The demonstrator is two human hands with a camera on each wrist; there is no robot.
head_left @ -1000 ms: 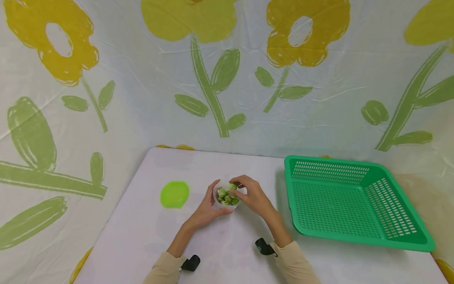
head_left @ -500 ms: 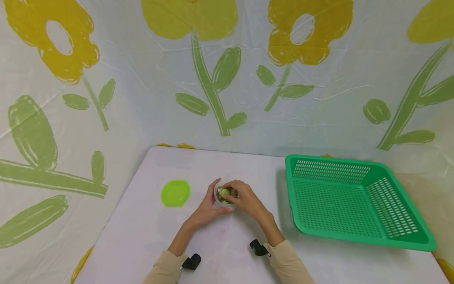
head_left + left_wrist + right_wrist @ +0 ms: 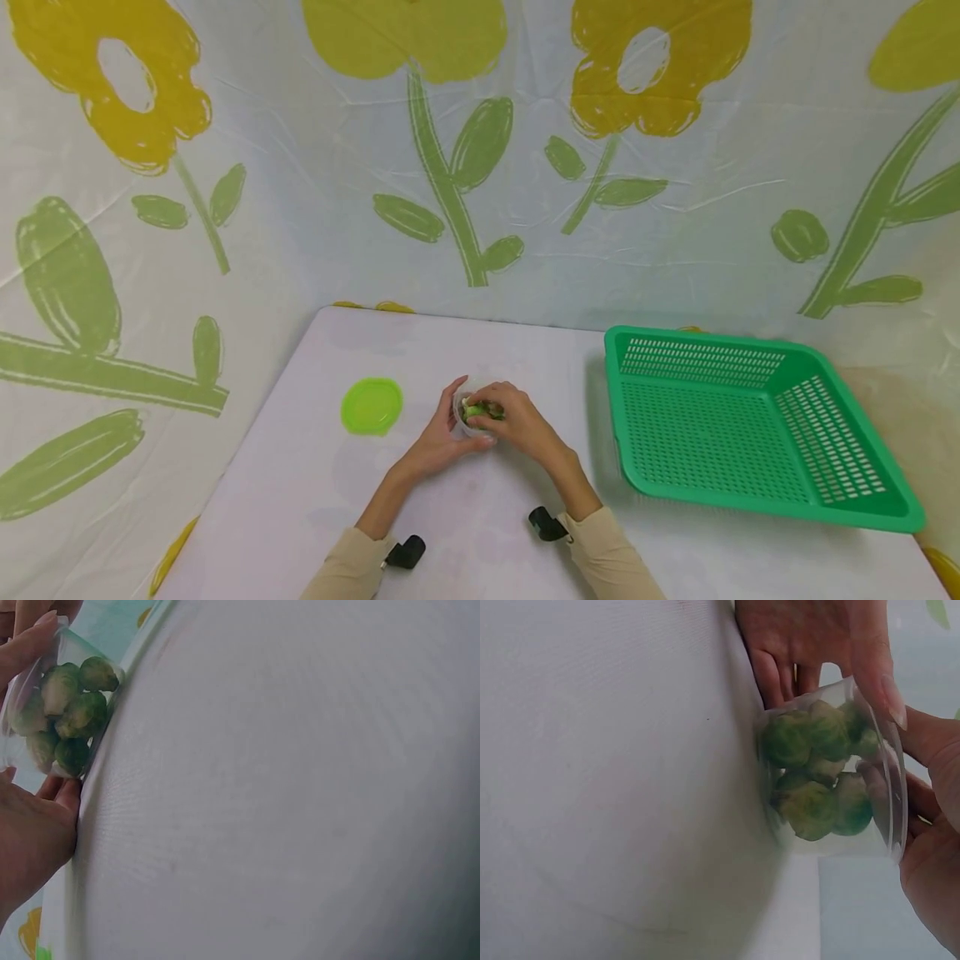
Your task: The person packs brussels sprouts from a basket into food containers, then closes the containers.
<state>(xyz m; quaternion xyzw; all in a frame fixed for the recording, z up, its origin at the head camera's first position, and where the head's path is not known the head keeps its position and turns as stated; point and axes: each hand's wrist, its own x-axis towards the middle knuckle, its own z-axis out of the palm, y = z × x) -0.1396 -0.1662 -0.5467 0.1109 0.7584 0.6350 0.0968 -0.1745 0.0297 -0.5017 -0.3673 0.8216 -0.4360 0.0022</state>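
A small clear plastic container (image 3: 870,841) stands on the table with several Brussels sprouts (image 3: 810,810) showing through its wall. My left hand (image 3: 441,446) holds it from the left side, with the thumb round the near side and the fingers round the far side. From the right, my right hand (image 3: 527,421) reaches over the rim. Its thumb and fingers dip into the container, pinching a light green sprout (image 3: 474,410) among the others. The right hand's fingertips are partly hidden inside. In the left wrist view, the sprouts (image 3: 81,714) fill much of the container.
Left of the container, a bright green lid (image 3: 372,407) lies flat on the white table (image 3: 465,533). A large green slotted basket (image 3: 712,500) stands to the right. Behind the table hangs a flower-printed cloth (image 3: 330,167).
My right hand has lowered from above the rim into the container with a sprout, and its fingers have shifted slightly inside. My left hand keeps its grip on the container.
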